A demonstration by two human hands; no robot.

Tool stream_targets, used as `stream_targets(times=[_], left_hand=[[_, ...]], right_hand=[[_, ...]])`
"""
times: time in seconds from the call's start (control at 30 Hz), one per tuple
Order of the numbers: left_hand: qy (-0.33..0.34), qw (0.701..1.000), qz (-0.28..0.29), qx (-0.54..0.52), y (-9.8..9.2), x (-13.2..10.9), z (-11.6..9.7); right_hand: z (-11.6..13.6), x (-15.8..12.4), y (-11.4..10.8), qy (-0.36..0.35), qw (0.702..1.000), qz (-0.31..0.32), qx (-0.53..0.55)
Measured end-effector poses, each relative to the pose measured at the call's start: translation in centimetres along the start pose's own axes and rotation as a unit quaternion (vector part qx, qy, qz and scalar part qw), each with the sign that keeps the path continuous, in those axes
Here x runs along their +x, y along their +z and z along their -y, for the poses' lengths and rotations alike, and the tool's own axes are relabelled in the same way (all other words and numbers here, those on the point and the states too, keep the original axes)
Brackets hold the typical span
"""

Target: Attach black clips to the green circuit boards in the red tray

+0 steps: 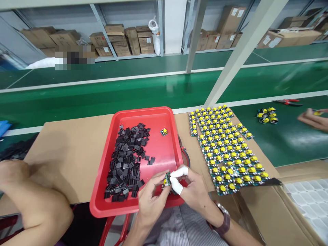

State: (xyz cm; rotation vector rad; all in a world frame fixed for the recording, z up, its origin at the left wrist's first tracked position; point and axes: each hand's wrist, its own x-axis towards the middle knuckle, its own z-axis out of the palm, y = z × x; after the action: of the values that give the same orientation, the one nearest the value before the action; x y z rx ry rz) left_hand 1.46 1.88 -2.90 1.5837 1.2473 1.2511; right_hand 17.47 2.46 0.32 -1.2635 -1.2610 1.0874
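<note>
Over the near edge of a red tray [159,150], my left hand [153,196] pinches a small green circuit board [167,178] with a yellow part on it. My right hand [188,186], with white covers on thumb and forefinger, grips the same board from the right. Small black plates [128,160] lie in a heap on the tray's left side. Another board with a yellow component [164,131] rests in the tray's upper right. To the right, rows of such boards [228,150] stand on cardboard.
Red-handled pliers [288,101] and a few boards [267,115] lie on the green bench at right, near another person's hand [314,119]. Someone's bent arm [38,205] is at left. A slanted white post [241,54] rises behind the boards.
</note>
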Motion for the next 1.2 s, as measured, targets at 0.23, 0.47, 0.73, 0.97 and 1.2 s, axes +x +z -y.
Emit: stream_targets(times=[0.23, 0.47, 0.73, 0.97, 1.2], left_hand=[[0.005, 0.999, 0.019, 0.033, 0.0, -0.1, 0.2], [0.050, 0.996, 0.037, 0.069, 0.0, -0.1, 0.3], [0.084, 0.986, -0.002, 0.146, 0.2, 1.2, -0.8], [0.173, 0.975, -0.013, 0.141, 1.2, 2.5, -2.9], [0.186, 0.969, -0.019, 0.158, 1.4, 2.5, -3.5]], right_hand=[[-0.3, 0.4, -0.9, -0.065, 0.995, 0.053, -0.044], [-0.9, 0.8, -1.2, -0.023, 0.997, 0.071, 0.008], [-2.2, -0.2, -1.2, 0.043, 0.988, 0.039, 0.141], [-2.2, -0.8, -1.6, -0.043, 0.996, -0.008, 0.081], [-1.7, -0.7, -2.1, -0.047, 0.997, 0.020, 0.062]])
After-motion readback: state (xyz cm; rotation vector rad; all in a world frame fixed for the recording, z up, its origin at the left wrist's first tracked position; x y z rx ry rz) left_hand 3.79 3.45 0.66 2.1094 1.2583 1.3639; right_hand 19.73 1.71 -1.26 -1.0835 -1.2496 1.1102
